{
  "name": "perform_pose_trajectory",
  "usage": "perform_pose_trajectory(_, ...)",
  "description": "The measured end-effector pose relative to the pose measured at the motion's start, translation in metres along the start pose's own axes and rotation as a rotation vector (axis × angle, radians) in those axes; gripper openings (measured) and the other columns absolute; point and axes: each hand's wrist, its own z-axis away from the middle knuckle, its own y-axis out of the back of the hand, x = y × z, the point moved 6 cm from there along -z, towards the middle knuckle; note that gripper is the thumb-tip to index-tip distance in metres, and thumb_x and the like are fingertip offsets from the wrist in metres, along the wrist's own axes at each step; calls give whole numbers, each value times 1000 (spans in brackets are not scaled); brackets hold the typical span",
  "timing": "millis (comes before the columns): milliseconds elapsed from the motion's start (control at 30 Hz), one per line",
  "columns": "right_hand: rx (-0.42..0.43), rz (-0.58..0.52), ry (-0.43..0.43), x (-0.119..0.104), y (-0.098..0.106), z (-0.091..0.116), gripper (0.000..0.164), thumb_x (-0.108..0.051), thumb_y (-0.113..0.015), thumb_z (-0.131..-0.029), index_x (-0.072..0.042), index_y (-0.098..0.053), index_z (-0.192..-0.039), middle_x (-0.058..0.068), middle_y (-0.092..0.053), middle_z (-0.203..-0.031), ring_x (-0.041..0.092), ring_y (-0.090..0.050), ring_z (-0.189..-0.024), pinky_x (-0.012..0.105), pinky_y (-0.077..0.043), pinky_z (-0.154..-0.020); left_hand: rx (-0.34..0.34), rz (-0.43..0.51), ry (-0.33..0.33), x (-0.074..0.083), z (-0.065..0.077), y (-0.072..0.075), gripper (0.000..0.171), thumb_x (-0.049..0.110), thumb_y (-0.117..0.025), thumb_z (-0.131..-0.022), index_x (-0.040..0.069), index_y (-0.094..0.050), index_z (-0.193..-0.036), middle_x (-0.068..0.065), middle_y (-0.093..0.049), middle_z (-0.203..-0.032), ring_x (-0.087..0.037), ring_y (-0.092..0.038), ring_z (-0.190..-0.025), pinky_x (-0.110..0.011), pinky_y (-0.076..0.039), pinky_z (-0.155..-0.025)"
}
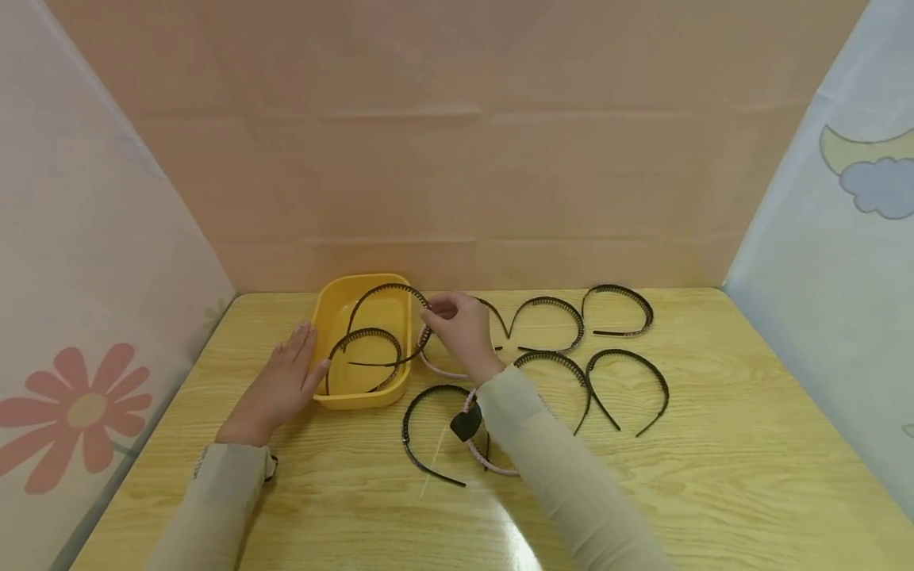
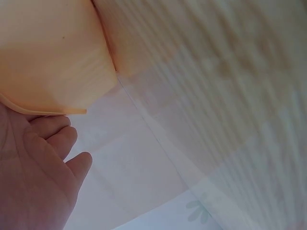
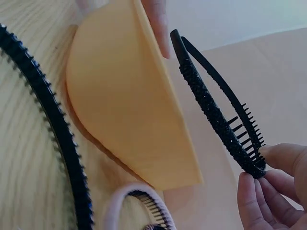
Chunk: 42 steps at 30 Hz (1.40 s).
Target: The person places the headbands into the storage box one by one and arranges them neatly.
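My right hand [image 1: 464, 329] pinches a black toothed headband [image 3: 208, 108] at its curved middle, thumb on one side and fingers on the other. The band has a glittery outer face and is held over a yellow plastic bin [image 1: 364, 402], its ends pointing left. Inside the bin another black headband [image 1: 371, 331] leans near the front. Along the bin's left side lies my left hand [image 1: 282, 388], fingers mostly straight and touching the wall just under the rim. In the left wrist view, those fingertips [image 2: 67, 139] show beside the rim.
Several black headbands lie on the wooden table [image 1: 714, 476] to the right, among them one at the far right [image 1: 628, 287]. A pink headband with a black bow [image 1: 466, 423] lies near my right sleeve, partly hidden. Patterned cloth panels [image 1: 78, 198] stand at both sides.
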Motion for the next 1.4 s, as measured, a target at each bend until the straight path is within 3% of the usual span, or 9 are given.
perform_pose_trajectory(467, -41, -7, -34, -4, -33, -2, 23, -19, -77, -93, -3, -74, -110, 9, -72, -101, 22, -69, -92, 31, -59, -76, -14, -19, 6, -2, -1, -1, 73, 40, -33, -112, -14, -11, -156, -31, -6, -165, -45, -6, -153, -66, -11, -119)
perform_pose_trajectory(767, -59, 109, -16, -13, -56, -4, 25, -18, -76, -94, -1, -74, -111, 10, -73, -104, 22, -70, -95, 29, -59, -76, -22, 1, 10, -6, 0, -3, 74, 42, -31, -112, -13, -10, -156, -31, -3, -165, -45, -4, -153, -65, -8, -119)
perform_pose_trajectory(1033, -14, 226, 29, -13, -63, -4, 22, -18, -77, -93, -4, -76, -109, 9, -75, -106, 20, -70, -94, 31, -59, -78, 0, -2, -3, -5, -2, -3, 73, 39, -34, -112, -13, -11, -157, -30, -5, -165, -45, -5, -153, -66, -10, -119)
perform_pose_trajectory(1267, -22, 173, -1, -8, -62, -2, 25, -16, -72, -96, -1, -73, -116, 11, -72, -113, 21, -69, -101, 30, -59, -80, 6, -11, -10, -4, -2, -4, 73, 39, -35, -112, -14, -12, -156, -31, -6, -165, -46, -7, -152, -67, -11, -118)
perform_pose_trajectory(1400, -40, 148, 29, -7, -61, 0, 23, -10, -69, -98, -1, -72, -119, 12, -71, -116, 23, -68, -104, 31, -59, -83, 9, -9, -9, -4, -2, -4, 72, 37, -38, -111, -13, -13, -156, -31, -7, -165, -46, -7, -152, -66, -12, -118)
